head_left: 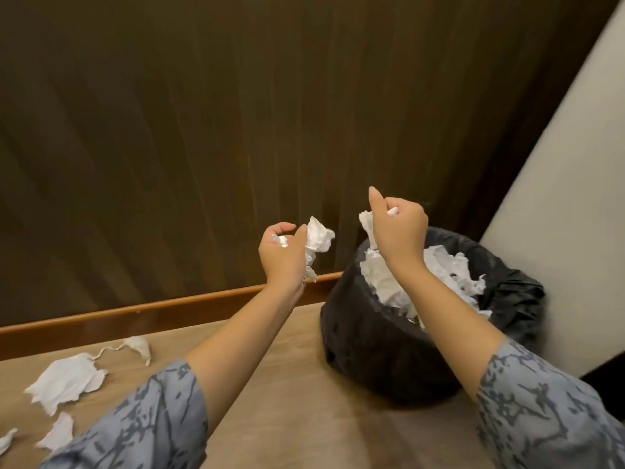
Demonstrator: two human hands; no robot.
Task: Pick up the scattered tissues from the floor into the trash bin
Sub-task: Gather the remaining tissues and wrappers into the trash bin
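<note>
Head-worn view, forward-down, close above floor (304,384)

We see soft, crumpled white paper tissues (66,380) lying matt on a smooth, pale wood-grain floor (287,401), edged by a glossy reddish wooden skirting board (135,314). The trash bin (372,336) wears a thin black plastic liner, wrinkled with a faint sheen, and behind it hangs a dark pleated cloth curtain (203,130). Our sleeves (152,421) are matt patterned cloth.

Two hands (282,255), one bin (372,336)
</note>
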